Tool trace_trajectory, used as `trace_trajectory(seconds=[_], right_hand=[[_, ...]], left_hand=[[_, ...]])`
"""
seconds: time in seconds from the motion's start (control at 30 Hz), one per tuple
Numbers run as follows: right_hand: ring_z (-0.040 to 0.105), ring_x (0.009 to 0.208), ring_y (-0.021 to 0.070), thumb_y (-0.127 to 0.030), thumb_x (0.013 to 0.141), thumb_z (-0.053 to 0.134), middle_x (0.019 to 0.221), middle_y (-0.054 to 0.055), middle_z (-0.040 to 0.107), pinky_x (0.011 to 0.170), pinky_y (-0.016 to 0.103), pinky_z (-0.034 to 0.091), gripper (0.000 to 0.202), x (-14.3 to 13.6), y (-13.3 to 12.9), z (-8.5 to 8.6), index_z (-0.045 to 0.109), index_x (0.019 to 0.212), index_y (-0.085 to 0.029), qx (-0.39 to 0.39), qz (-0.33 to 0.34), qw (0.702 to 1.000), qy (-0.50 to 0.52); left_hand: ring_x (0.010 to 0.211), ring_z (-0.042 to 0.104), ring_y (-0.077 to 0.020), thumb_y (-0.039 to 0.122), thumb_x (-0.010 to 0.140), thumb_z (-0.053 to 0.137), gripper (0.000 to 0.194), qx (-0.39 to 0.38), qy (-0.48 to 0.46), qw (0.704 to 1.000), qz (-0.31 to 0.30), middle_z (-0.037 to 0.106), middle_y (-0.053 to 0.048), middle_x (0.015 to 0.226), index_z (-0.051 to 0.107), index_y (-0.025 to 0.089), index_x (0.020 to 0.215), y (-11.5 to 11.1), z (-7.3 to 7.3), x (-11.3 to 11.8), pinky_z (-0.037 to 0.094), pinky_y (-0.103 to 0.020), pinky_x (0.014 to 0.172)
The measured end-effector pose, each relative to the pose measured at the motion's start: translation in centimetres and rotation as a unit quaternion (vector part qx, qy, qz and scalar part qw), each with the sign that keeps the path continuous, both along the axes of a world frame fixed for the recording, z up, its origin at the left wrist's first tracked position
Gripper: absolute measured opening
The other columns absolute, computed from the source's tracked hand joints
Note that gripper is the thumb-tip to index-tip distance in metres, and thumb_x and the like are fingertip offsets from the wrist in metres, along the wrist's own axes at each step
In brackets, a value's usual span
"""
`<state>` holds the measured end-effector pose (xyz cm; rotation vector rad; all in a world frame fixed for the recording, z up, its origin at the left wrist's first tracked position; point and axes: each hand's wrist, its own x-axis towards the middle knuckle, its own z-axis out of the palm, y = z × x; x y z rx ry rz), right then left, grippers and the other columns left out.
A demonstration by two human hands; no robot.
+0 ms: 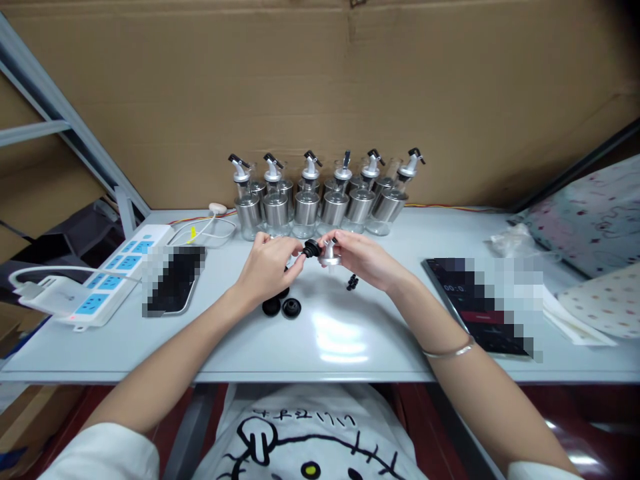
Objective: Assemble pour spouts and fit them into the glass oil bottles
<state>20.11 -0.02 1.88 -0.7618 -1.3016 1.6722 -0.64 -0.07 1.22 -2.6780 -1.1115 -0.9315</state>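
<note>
Over the middle of the pale surface [390, 347], I hold 2 small parts side by side: the thumb and forefinger of my left hand [270, 268] pinch a black ribbed stopper [311, 249], and the fingers of my right hand [363, 258] are closed on a silver spout [330, 256], kept upright with its narrow end down. Gripping each near its side seems meant to leave the ends free, though I cannot tell whether the 2 touch. Loose black stoppers [291, 307] lie just on my side of the left hand, and small black pieces [353, 282] sit below the right, probably so each hand reaches its own supply. Against the cardboard [320, 87], 6 spouted bottles [305, 208] stand in a front row, with more behind, likely set back to leave working room; I can read no brand on any. At my right, a phone [450, 290] shows "00:0", the rest lost under blocks; the left phone [187, 280] is dark and partly blocked out too. A charger [50, 297] sits in the power strip [113, 283], its marking too small to read. Across my shirt [350, 417] runs a line of black characters that I cannot make out.
</note>
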Motion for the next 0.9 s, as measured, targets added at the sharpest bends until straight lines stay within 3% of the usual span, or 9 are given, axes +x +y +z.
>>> trace_trajectory(seconds=[0.2, 0.5, 0.63, 0.77, 0.9], right_hand=[[0.056, 0.075, 0.0128, -0.049, 0.074, 0.071, 0.08, 0.002, 0.061, 0.072, 0.027, 0.043, 0.034, -0.2, -0.1, 0.2, 0.069, 0.082, -0.017, -0.002, -0.012, 1.0, -0.021], [0.055, 0.072, 0.0127, -0.051, 0.072, 0.072, 0.08, 0.003, 0.065, 0.069, 0.028, 0.041, 0.036, 0.4, 0.2, -0.2, 0.071, 0.085, -0.017, 0.034, -0.005, 0.997, -0.074], [0.053, 0.067, 0.011, -0.049, 0.072, 0.072, 0.076, 0.002, 0.064, 0.064, 0.026, 0.04, 0.035, 0.5, 0.2, -0.1, 0.073, 0.086, -0.017, 0.047, 0.002, 0.994, -0.094], [0.062, 0.073, 0.0135, -0.052, 0.075, 0.07, 0.085, 0.004, 0.068, 0.066, 0.026, 0.045, 0.035, 0.8, 0.2, 0.3, 0.071, 0.085, -0.018, 0.031, -0.011, 0.998, -0.059], [0.067, 0.077, 0.0155, -0.049, 0.075, 0.071, 0.09, 0.004, 0.07, 0.072, 0.027, 0.051, 0.032, 1.1, 0.5, 0.6, 0.069, 0.083, -0.019, 0.035, -0.083, 0.996, 0.016]], left_hand=[[0.066, 0.06, -0.0168, 0.024, 0.089, 0.047, 0.019, 0.056, 0.026, 0.998, 0.008, 0.069, -0.001, 0.073, 0.057, 0.017, 0.075, 0.0, 0.0, -0.1, 0.031, -0.035, 0.074], [0.075, 0.064, -0.0178, 0.022, 0.092, 0.049, 0.015, 0.06, 0.07, 0.995, -0.025, 0.071, -0.004, 0.092, 0.06, 0.014, 0.097, 0.9, -0.4, -0.6, 0.035, -0.031, 0.071], [0.078, 0.064, -0.019, 0.022, 0.094, 0.048, 0.015, 0.066, 0.104, 0.991, -0.052, 0.071, -0.005, 0.089, 0.06, 0.014, 0.097, 1.1, -0.3, -0.7, 0.036, -0.03, 0.071], [0.072, 0.063, -0.018, 0.023, 0.095, 0.045, 0.016, 0.052, 0.081, 0.994, -0.041, 0.07, -0.004, 0.083, 0.059, 0.015, 0.091, 0.8, -0.3, -0.5, 0.034, -0.032, 0.072], [0.069, 0.06, -0.0166, 0.021, 0.095, 0.043, 0.015, 0.022, 0.035, 0.999, -0.035, 0.07, -0.004, 0.086, 0.056, 0.015, 0.091, 0.6, -0.2, -0.3, 0.033, -0.032, 0.073]])
